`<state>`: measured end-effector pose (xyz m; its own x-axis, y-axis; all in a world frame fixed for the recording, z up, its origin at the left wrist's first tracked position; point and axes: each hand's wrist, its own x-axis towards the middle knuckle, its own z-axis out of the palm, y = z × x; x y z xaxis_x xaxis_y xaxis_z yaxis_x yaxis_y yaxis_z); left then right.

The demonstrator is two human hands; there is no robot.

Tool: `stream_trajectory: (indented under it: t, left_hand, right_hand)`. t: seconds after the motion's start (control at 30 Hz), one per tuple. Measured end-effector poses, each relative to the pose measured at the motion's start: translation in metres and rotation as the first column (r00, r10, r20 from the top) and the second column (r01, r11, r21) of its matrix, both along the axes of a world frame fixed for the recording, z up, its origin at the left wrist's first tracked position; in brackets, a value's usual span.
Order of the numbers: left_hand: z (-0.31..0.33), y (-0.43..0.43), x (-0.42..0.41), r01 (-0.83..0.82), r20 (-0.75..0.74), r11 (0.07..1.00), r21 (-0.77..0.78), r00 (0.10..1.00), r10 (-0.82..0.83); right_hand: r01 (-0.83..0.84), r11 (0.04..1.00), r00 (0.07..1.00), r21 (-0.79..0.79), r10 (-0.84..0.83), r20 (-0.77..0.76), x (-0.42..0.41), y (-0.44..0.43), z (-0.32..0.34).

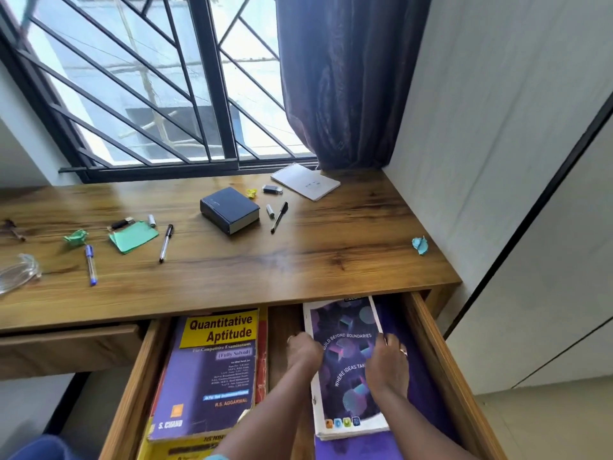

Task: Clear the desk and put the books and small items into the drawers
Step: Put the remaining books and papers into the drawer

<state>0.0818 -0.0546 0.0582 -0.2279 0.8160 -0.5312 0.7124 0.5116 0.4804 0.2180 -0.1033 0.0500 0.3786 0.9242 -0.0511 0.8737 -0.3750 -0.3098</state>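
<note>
Wooden desk w/ drawer open below its front edge: purple book sits in the right compartment, left hand & right hand gripping its side edges, w/ thick dark book, black pen & notepad up top.

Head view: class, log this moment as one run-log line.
step: booklet into drawer | left hand: holds left edge | right hand: holds right edge | on desk: thick book, pens

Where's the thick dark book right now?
Head view: the thick dark book lies on the desk below the window, right of the green notes, left of a black pen.
</note>
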Motion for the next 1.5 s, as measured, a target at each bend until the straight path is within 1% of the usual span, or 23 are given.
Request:
stream_trajectory:
  t: [0.03, 0.13, 0.2, 0.27, 0.37, 0.5, 0.6, 0.77, 0.97, 1.03, 1.1, 1.17, 1.23, 1.33, 1.4, 1.5]
  left_hand:
    - [0.009, 0.001, -0.003, 0.007, -0.013, 0.999, 0.042, 1.000, -0.006]
    - [0.039, 0.010, -0.013, 0.059, 0.002, 0.981, 0.183, 0.998, -0.061]
    - [0.058, 0.027, -0.018, 0.062, 0.054, 0.967, 0.246, 0.996, -0.077]
    - [0.075, 0.048, -0.020, 0.038, 0.120, 0.957, 0.287, 0.990, -0.075]
    - [0.093, 0.083, -0.019, 0.034, 0.187, 0.953, 0.302, 0.978, -0.094]
    - [0.102, 0.133, -0.015, 0.026, 0.213, 0.953, 0.301, 0.973, -0.093]
    - [0.102, 0.174, -0.011, 0.002, 0.234, 0.949, 0.316, 0.969, -0.080]
    - [0.092, 0.249, 0.000, 0.017, 0.211, 0.935, 0.355, 0.973, -0.098]
    - [0.078, 0.323, 0.017, 0.130, 0.056, 0.902, 0.412, 0.984, -0.167]
    - [0.074, 0.341, 0.020, 0.130, 0.037, 0.895, 0.426, 0.986, -0.161]
    - [0.071, 0.353, 0.022, 0.104, 0.051, 0.898, 0.427, 0.989, -0.138]
    - [0.065, 0.362, 0.023, 0.066, 0.080, 0.904, 0.422, 0.991, -0.110]
    - [0.059, 0.367, 0.023, 0.026, 0.113, 0.904, 0.426, 0.990, -0.082]
    - [0.050, 0.369, 0.024, -0.079, 0.199, 0.893, 0.443, 0.980, -0.012]
    - [0.048, 0.364, 0.027, -0.122, 0.229, 0.886, 0.447, 0.973, 0.018]
    - [0.048, 0.353, 0.033, -0.168, 0.253, 0.891, 0.422, 0.965, 0.062]
  right_hand:
    - [-0.034, 0.997, 0.999, 0.068, 0.034, -0.002, -0.004, 0.004, 0.003]
    - [-0.107, 0.980, 0.994, 0.165, 0.105, 0.020, -0.015, 0.021, 0.023]
    - [-0.121, 0.971, 0.992, 0.207, 0.124, 0.002, -0.022, 0.039, 0.045]
    - [-0.178, 0.960, 0.984, 0.218, 0.174, 0.037, -0.025, 0.060, 0.060]
    - [-0.249, 0.936, 0.968, 0.249, 0.237, 0.077, -0.026, 0.098, 0.080]
    - [-0.300, 0.926, 0.954, 0.230, 0.285, 0.099, -0.022, 0.161, 0.089]
    - [-0.324, 0.924, 0.946, 0.201, 0.317, 0.068, -0.019, 0.214, 0.087]
    - [-0.389, 0.905, 0.919, 0.176, 0.393, 0.011, -0.017, 0.305, 0.075]
    - [-0.415, 0.890, 0.906, 0.189, 0.422, -0.001, -0.017, 0.409, 0.053]
    - [-0.435, 0.884, 0.898, 0.168, 0.440, 0.010, -0.019, 0.436, 0.049]
    - [-0.485, 0.868, 0.874, 0.109, 0.484, 0.039, -0.021, 0.456, 0.046]
    - [-0.532, 0.846, 0.846, 0.027, 0.530, 0.066, -0.022, 0.471, 0.043]
    - [-0.547, 0.837, 0.834, 0.005, 0.545, 0.084, -0.024, 0.478, 0.038]
    - [-0.519, 0.849, 0.854, 0.102, 0.509, 0.109, -0.026, 0.470, 0.032]
    - [-0.487, 0.858, 0.873, 0.164, 0.471, 0.125, -0.027, 0.455, 0.033]
    - [-0.380, 0.892, 0.925, 0.247, 0.364, 0.108, -0.026, 0.431, 0.041]
